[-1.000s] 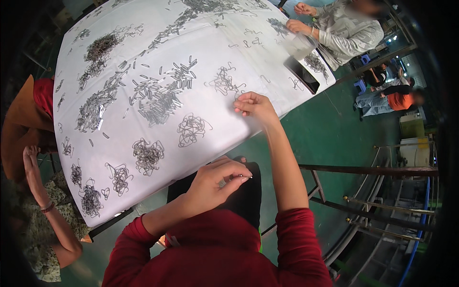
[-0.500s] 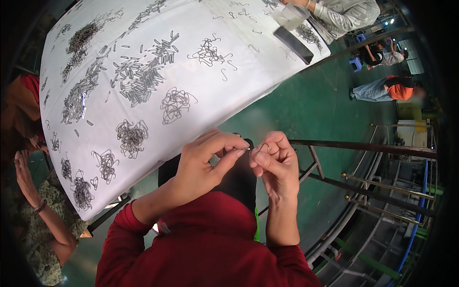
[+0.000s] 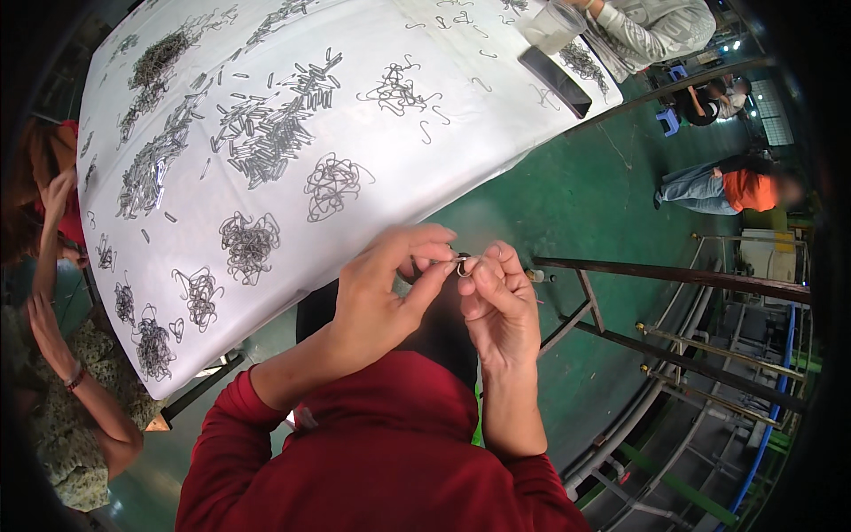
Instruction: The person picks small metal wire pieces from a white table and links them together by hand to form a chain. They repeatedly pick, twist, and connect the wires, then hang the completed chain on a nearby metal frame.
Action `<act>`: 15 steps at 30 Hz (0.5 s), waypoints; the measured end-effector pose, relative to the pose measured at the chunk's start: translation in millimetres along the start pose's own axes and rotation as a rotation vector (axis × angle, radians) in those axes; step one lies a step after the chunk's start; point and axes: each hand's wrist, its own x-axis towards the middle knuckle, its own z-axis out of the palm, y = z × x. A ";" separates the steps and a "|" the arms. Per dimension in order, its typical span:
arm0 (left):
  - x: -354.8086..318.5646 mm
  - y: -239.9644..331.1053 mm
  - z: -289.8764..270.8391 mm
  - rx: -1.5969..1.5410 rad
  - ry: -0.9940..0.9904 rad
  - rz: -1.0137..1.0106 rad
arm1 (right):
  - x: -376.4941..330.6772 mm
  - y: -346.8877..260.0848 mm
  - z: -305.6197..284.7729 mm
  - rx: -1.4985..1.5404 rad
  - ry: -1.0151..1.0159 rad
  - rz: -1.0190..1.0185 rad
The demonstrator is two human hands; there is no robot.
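Note:
In front of my lap, my left hand (image 3: 386, 284) pinches a small metal piece between thumb and forefinger; the fingertips hide most of it. Close beside it, my right hand (image 3: 501, 310) is closed on a thin bent wire hook (image 3: 464, 269), whose curved end shows between the two hands. The wire and the small piece meet at the fingertips; whether they are joined I cannot tell. On the white-covered table (image 3: 306, 253) lie a heap of short narrow metal links (image 3: 266, 142) and tangled piles of bent wire hooks (image 3: 337, 184), the closest just beyond my left hand.
A black phone (image 3: 556, 82) and a clear plastic container (image 3: 554, 27) lie at the table's far right, by a person in a grey sleeve (image 3: 656, 31). Other people's arms (image 3: 89, 390) reach in at the left. Metal frames (image 3: 691, 270) stand to the right.
My hands have come together, so the hook now meets the piece in my left fingers. At the left, another person's arm has reached up along the table edge. The view has shifted slightly.

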 end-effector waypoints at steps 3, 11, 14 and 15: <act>0.1 -2.1 -0.3 -0.015 0.001 -0.039 | -0.4 2.4 1.0 -0.045 0.004 -0.015; -1.5 -3.0 1.9 -0.028 -0.015 -0.026 | 0.0 8.3 8.1 -0.077 0.106 -0.146; -2.1 -3.5 1.0 -0.046 -0.022 0.019 | -1.7 17.0 15.4 -0.295 0.144 -0.365; -2.5 -4.8 0.5 -0.048 -0.036 0.011 | -3.4 21.9 17.7 -0.342 0.151 -0.461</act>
